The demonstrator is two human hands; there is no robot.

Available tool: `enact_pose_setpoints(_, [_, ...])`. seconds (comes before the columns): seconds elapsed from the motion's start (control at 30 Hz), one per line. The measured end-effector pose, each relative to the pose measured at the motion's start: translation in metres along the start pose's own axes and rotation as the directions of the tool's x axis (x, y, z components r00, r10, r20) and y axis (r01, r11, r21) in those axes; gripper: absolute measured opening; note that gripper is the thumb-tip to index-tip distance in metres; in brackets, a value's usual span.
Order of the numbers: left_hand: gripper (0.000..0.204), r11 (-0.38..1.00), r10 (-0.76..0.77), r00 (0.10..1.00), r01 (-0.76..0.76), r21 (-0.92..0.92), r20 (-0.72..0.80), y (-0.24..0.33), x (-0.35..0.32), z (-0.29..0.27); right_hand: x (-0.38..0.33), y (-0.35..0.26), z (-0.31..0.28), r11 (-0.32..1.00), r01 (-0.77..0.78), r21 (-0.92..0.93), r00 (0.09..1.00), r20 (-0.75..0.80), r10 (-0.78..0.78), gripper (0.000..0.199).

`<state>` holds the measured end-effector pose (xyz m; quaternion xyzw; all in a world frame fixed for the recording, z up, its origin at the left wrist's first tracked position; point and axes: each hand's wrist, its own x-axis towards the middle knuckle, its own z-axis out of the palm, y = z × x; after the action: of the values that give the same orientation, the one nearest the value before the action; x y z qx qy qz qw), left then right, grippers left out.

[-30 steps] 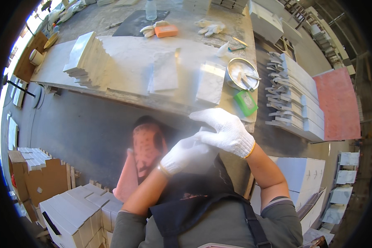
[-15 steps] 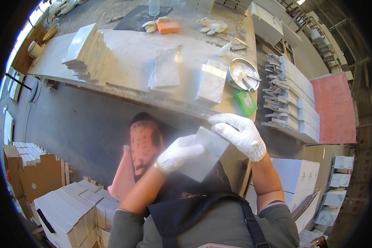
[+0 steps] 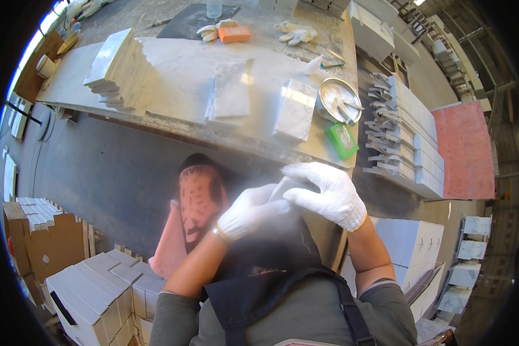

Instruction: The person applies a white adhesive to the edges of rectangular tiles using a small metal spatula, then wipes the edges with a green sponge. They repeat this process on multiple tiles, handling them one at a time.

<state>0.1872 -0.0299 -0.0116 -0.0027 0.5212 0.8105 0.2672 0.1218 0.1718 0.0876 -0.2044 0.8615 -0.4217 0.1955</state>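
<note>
I hold a pale stone tile point(image 3: 280, 190) in front of my lap, turned so that little more than a narrow part of it shows. My left hand point(image 3: 251, 213), in a white knit glove, grips its left side. Also gloved in white, my right hand point(image 3: 331, 194) has its thumb and fingers round the tile's upper right end. Beyond my hands, on the bench point(image 3: 173, 60), lie a small stack of marbled tiles point(image 3: 295, 111) and another short stack point(image 3: 232, 89). A green box point(image 3: 342, 141) sits beside a metal bowl point(image 3: 339, 99) of white stuff with tools in it.
A taller tile stack point(image 3: 112, 66) stands at the bench's left. An orange box point(image 3: 234, 34), loose gloves point(image 3: 295, 33) and a white bottle point(image 3: 313, 65) lie farther back. White boxes point(image 3: 95, 294) are piled at my lower left. Rows of wrapped slabs point(image 3: 412, 135) stand to the right.
The tile has tipped from showing its broad face to nearly edge-on. My right hand has closed in round its end, and my left hand has shifted slightly right with it.
</note>
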Motion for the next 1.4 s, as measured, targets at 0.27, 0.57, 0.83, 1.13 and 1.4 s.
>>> enact_pose_setpoints(0.27, [0.045,0.993,0.049,0.998,-0.053,0.107,0.037,-0.002,0.003,0.002,0.004,-0.005,0.011,0.981,0.091,-0.171,0.992,-0.070,-0.105,0.042])
enact_pose_setpoints(0.57, [0.045,0.994,-0.092,0.996,0.093,-0.059,0.020,0.001,-0.001,-0.001,0.009,0.003,0.004,1.000,0.009,0.019,0.980,-0.198,-0.005,0.027])
enact_pose_setpoints(0.83, [0.044,0.947,-0.083,0.995,0.096,-0.305,0.056,-0.005,0.002,-0.009,0.003,0.012,-0.002,0.981,-0.074,0.177,0.997,-0.024,0.080,0.028])
enact_pose_setpoints(1.13, [0.046,0.930,-0.043,0.997,0.065,-0.361,0.068,-0.003,0.001,-0.011,0.002,0.006,-0.004,0.960,-0.128,0.247,0.990,0.092,0.108,0.035])
enact_pose_setpoints(1.4, [0.052,0.927,-0.070,0.996,0.087,-0.364,0.060,-0.002,0.003,-0.011,0.003,0.004,-0.004,0.962,-0.149,0.227,0.987,0.099,0.129,0.040])
